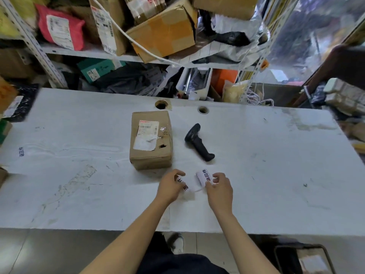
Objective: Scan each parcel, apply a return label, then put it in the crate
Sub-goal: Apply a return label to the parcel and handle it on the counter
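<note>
Your left grip (171, 185) and right grip (218, 186) are each pinching the label strip (203, 177). Peel slowly, keeping it flat; the box (151, 140) is sitting just beyond your left grip, the scanner (198, 142) beside it.

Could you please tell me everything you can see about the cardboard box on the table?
The cardboard box is a small brown parcel, closed, resting flat on the white table just ahead of the hands. A white shipping label with a barcode covers much of its top; the label's lower edge looks torn and peeling. Beside the label the top face has scuffs and a small dark hole. Nothing touches the box except the table; the black scanner lies apart to its right.
</note>
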### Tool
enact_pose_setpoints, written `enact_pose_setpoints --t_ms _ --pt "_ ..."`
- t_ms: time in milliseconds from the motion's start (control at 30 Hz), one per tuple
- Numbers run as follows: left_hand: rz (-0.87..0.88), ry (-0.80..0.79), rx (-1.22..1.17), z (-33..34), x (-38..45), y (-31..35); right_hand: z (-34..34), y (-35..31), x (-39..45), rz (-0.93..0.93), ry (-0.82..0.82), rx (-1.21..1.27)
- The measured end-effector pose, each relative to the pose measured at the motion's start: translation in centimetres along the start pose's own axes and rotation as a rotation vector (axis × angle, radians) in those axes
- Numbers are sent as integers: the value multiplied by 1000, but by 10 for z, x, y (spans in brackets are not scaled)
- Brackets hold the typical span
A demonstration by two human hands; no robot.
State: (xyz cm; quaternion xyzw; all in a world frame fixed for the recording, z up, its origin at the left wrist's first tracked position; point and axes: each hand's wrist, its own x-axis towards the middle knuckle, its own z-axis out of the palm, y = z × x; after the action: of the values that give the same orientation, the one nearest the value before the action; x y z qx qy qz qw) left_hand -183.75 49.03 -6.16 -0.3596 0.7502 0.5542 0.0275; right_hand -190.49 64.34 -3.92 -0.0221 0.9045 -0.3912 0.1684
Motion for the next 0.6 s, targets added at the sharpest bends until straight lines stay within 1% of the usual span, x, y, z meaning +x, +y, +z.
enact_pose_setpoints --t_ms 67,133,200,300,367,467,533,600 --pt "6 42 -198 -5 -13 -4 4 -6 -14 -62 -32 42" --pt "-4 58 -363 -6 -22 -6 9 -13 -23 -35 -137 78" --pt "-5 60 -446 -7 -29 -6 14 -16 -23 32 -227 152" --pt "27 63 -489 -13 -35 -4 17 -21 -20 93 -214 305" --pt "37 57 -492 -16 -39 -2 15 -26 -18 59 -191 354" --pt "37 16 -520 -17 -41 -4 13 -34 -18 50 -237 445" --pt "47 28 -503 -15 -42 -3 14 -35 -19 23 -243 437" --pt "37 96 -485 -15 -41 0 13 -36 -19 -29 -210 403"
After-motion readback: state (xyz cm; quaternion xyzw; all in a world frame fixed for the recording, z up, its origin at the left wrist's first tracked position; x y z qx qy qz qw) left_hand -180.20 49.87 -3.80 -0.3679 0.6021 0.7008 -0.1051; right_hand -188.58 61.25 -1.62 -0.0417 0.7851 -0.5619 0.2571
